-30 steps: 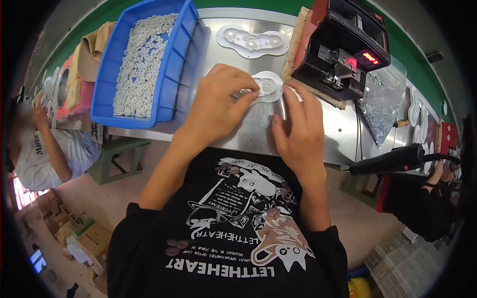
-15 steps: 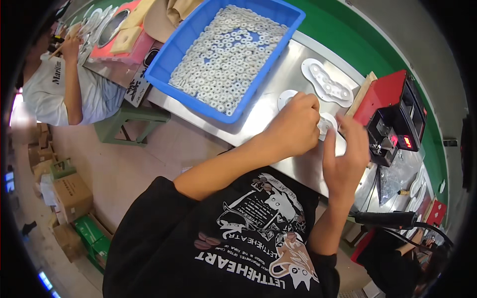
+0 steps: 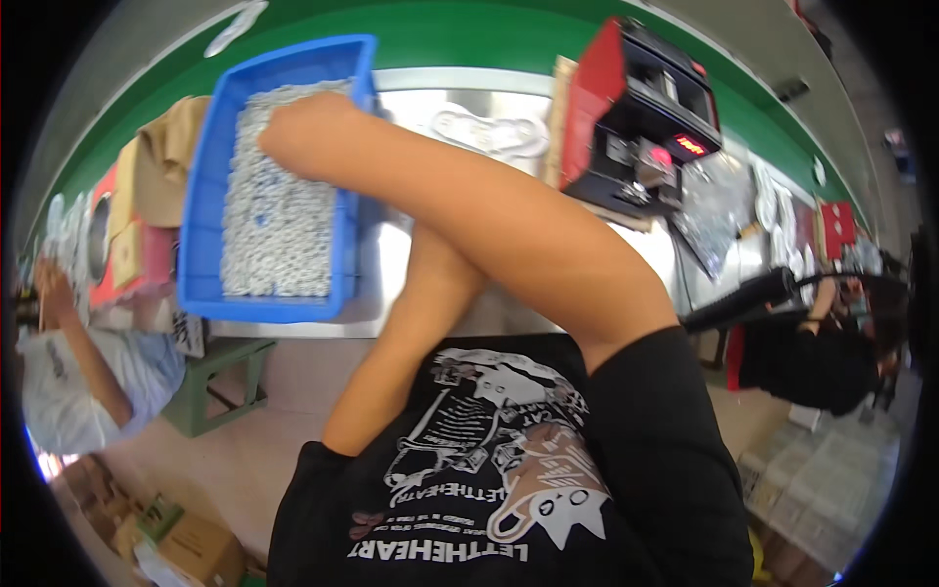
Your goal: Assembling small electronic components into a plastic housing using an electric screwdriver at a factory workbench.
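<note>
My right hand [image 3: 308,132] reaches down into the blue plastic bin [image 3: 193,249] on the left, at the small white ring-shaped pieces [image 3: 279,245] that fill it. Its fingertips point away and are hidden, so whatever they touch or hold does not show. Across the picture, my right forearm passes over my left one. My left forearm [image 3: 421,298] rises beneath it from the lower left, and my left hand is covered by the right arm. Beyond the right forearm, a white sole-shaped plate [image 3: 489,130] with round spots lies on the metal tabletop [image 3: 391,254].
Right of the plate stands a red and black machine [image 3: 626,127] with a lit red display, beside a wooden strip [image 3: 559,108]. Clear plastic bags [image 3: 714,201] lie past it. A brown cap [image 3: 166,166] sits left of the bin. Other people work at both sides.
My right hand has left the white plates and swung left into the bin, crossing over my left arm. My left hand has become hidden. The view has turned, shifting the bin left and lower.
</note>
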Demonstrator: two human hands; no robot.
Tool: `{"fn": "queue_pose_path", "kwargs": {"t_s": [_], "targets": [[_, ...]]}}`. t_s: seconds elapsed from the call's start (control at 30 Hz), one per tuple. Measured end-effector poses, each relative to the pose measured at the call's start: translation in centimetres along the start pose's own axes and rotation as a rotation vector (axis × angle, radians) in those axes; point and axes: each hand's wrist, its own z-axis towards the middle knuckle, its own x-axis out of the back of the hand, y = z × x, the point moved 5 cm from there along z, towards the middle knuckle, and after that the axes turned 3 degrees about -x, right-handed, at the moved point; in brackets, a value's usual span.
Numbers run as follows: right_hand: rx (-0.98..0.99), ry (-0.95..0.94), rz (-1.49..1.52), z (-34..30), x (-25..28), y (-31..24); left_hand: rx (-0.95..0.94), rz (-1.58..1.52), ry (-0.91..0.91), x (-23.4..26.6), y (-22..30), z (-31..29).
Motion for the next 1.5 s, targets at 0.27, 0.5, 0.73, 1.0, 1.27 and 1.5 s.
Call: {"fn": "queue_pose_path", "kwargs": {"t_s": [0.27, 0.5, 0.73, 1.0, 1.27, 1.5], "targets": [[-0.154, 0.277, 0.186, -5.0, 6.1, 2.5, -0.064, 0.115, -0.025, 0.8, -0.3, -0.2], [-0.368, 0.335, 0.719, -23.4, 4.4, 6.6, -0.075, 0.288, 0.016, 1.5, 0.4, -2.3], [-0.432, 0.308, 0.627, -27.0, 0.6, 6.1, -0.101, 0.278, -0.016, 1.4, -0.2, -2.0], [-0.574, 0.311, 0.682, -26.6, -0.3, 6.5, -0.117, 0.246, -0.027, 1.3, -0.1, -1.7], [-0.695, 0.318, 0.723, -26.7, -0.3, 6.9, -0.102, 0.307, -0.071, 1.1, 0.3, -1.4], [-0.387, 1.444, -0.603, -45.8, 9.0, 0.9, -0.226, 0.443, -0.195, 0.2, 3.3, -2.0]]}}
